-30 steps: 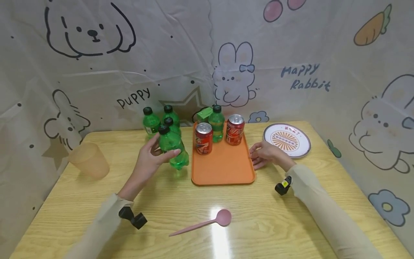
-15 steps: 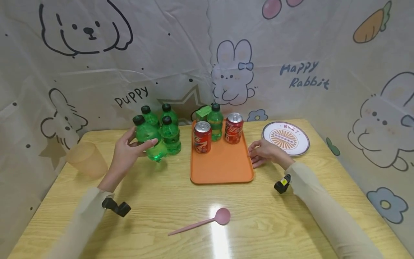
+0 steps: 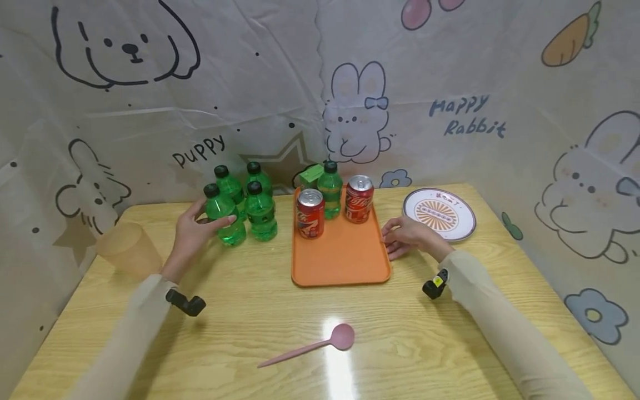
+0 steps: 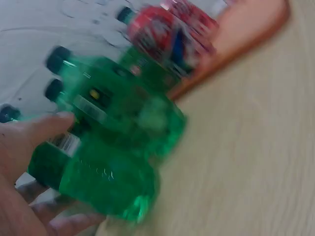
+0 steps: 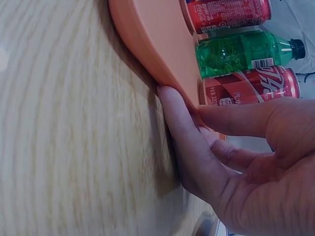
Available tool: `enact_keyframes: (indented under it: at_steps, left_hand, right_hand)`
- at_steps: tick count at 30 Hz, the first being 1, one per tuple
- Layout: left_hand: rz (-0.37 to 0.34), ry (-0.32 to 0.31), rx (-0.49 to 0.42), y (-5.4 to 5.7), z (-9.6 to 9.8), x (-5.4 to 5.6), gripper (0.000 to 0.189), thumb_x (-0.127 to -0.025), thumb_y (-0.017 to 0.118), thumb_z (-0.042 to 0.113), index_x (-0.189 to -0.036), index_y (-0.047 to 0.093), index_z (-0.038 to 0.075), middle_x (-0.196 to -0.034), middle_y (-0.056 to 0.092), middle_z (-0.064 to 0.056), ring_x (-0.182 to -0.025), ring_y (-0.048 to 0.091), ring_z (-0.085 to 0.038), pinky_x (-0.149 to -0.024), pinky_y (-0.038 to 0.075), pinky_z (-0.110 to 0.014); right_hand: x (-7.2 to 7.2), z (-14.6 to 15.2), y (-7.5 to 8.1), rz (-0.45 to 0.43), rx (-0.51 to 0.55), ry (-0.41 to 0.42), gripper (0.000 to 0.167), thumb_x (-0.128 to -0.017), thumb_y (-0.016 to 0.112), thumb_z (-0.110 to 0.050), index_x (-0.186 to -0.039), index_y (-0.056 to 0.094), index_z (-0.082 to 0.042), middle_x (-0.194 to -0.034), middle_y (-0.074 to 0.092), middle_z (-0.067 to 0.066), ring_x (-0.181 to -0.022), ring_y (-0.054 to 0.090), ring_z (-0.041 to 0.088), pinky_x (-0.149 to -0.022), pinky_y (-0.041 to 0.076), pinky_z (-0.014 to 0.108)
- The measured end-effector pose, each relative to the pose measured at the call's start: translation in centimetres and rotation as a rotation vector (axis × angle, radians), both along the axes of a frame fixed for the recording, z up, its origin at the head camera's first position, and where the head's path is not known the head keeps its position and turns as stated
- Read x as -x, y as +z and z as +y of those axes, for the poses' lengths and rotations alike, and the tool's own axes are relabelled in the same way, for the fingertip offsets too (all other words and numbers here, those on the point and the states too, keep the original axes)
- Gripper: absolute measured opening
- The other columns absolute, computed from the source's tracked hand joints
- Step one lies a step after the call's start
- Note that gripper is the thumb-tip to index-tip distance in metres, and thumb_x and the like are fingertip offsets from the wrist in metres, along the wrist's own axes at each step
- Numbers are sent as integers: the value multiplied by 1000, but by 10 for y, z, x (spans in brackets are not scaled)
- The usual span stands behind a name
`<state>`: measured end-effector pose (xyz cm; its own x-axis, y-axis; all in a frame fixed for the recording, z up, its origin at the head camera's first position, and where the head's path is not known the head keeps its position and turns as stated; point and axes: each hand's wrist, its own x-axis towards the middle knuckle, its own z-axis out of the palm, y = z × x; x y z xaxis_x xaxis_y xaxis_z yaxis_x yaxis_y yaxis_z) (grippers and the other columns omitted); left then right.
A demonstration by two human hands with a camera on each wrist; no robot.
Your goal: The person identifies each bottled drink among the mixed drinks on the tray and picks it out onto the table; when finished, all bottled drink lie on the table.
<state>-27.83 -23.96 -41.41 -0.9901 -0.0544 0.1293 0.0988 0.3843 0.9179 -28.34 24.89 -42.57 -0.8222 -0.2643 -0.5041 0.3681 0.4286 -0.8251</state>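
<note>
In the head view my left hand [image 3: 194, 236] holds a green plastic bottle [image 3: 232, 232] with a black cap, thumb across its front. This bottle stands upright in a tight cluster with several like it, among them another green bottle [image 3: 262, 216] just to its right. The left wrist view is blurred, with the thumb [image 4: 51, 127] over the bottles and the other fingers behind. My right hand [image 3: 410, 236] pinches the right rim of an orange tray [image 3: 345, 264]. On the tray are two red Coca-Cola cans [image 3: 310, 216] and a green bottle [image 5: 241, 51].
A small green box [image 3: 311, 174] is behind the tray's back left corner. A white patterned plate [image 3: 465, 225] lies right of the tray, an orange translucent cup [image 3: 127, 250] is at far left, and a pink spoon [image 3: 310, 348] lies in front. A printed cloth hangs behind.
My left hand has carried the bottle leftward, away from the tray, and lowered it upright beside the other bottles. My right hand has kept its hold on the tray rim.
</note>
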Motion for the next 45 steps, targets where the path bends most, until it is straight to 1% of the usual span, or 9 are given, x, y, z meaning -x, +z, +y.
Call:
enact_keyframes:
  at_steps: [5,8,17,30,34,38,41,43,45]
  left_hand:
    - [141,2,95,-11,7,5,81,-90,86,26,-160,46,20,-154,54,-11,-134,52,-25,-104,49,-30]
    - [172,-9,99,-13,8,5,78,-90,86,23,-158,48,18,-151,56,-12,-137,51,-27,-108,48,-42]
    - [151,-13,87,-11,6,2,77,-89,85,19,-157,48,13,-148,56,-17,-130,56,-34,-108,50,-52]
    - [142,-13,52,-14,7,2,78,-90,85,19,-157,47,13,-152,54,-15,-136,53,-34,-112,47,-53]
    - [115,-30,62,-13,9,1,81,-91,84,23,-160,43,15,-156,49,-16,-140,50,-38,-112,47,-55]
    - [99,-27,130,-8,11,-4,91,-92,83,28,-166,30,18,-159,42,-22,-140,47,-45,-109,47,-60]
    - [164,23,159,-2,14,-12,91,-94,81,28,-166,26,14,-158,39,-25,-139,44,-47,-108,46,-62]
    - [260,78,155,3,17,-19,81,-97,77,25,-163,32,10,-155,40,-25,-139,43,-43,-108,45,-61]
    - [396,132,165,8,22,-26,64,-101,72,20,-156,42,4,-149,45,-25,-137,45,-40,-110,44,-58]
  right_hand:
    - [-1,-1,3,21,-12,4,23,-104,54,3,-124,49,12,-85,65,11,-70,70,17,-73,66,37]
    - [-2,-2,6,32,-22,12,22,-103,55,3,-122,50,12,-84,64,11,-69,70,17,-72,66,37]
    - [-1,-3,3,26,-20,18,18,-103,54,4,-119,50,11,-82,63,10,-68,69,17,-72,66,37]
    - [-1,-3,3,13,-38,19,19,-104,54,3,-120,50,10,-84,64,10,-69,69,17,-72,66,37]
    - [-2,-1,4,13,-38,17,20,-103,54,3,-121,49,11,-84,64,10,-69,70,17,-72,66,37]
    - [-1,-2,3,5,-24,20,21,-103,54,3,-122,49,11,-83,65,10,-69,70,16,-72,66,37]
    - [0,-3,3,2,-20,23,21,-103,54,3,-122,49,11,-84,66,10,-69,70,16,-72,66,37]
    - [0,-4,3,3,-21,24,21,-103,54,3,-122,49,10,-84,66,10,-69,70,16,-72,66,37]
    - [0,-4,4,2,-26,23,20,-103,54,3,-121,49,10,-84,65,10,-69,70,17,-72,66,37]
